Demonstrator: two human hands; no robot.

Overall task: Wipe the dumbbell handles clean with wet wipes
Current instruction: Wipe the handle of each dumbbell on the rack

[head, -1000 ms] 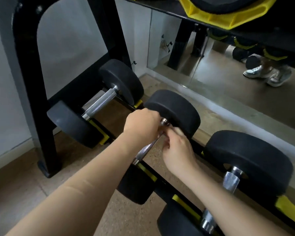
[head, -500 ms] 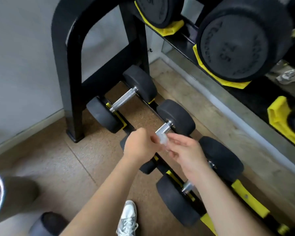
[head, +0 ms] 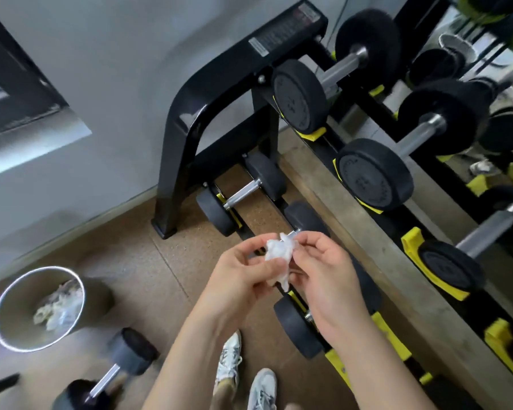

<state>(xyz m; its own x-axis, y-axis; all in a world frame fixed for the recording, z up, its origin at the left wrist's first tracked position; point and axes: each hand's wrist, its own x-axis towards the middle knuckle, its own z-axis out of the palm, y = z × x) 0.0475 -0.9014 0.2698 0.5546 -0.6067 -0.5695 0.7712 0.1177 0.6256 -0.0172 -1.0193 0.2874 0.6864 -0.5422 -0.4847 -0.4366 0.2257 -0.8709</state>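
Wet wipe: a white, crumpled wad held in a two-handed grip at mid-frame, in the air above the lowest tier of the rack. The left hand pinches its left side between thumb and curled fingertips. The right hand pinches the right side the same way, so both grips are closed on the wipe. The wad has no clear long axis, and one loose corner hangs down between the hands.

Just behind it, the far black head and a stub of chrome handle of the middle dumbbell show, with the rest hidden by the hands. The end dumbbell lies beside the rack's leg, its handle running from near-left to far-right across the rails. The near dumbbell seems to lie parallel, though the right wrist covers most of it. The upper-tier dumbbells point the same way.

On the floor to the left stands a steel bin holding crumpled scraps, probably used wipes. A loose dumbbell lies near it, and two pale shoes show below the arms.
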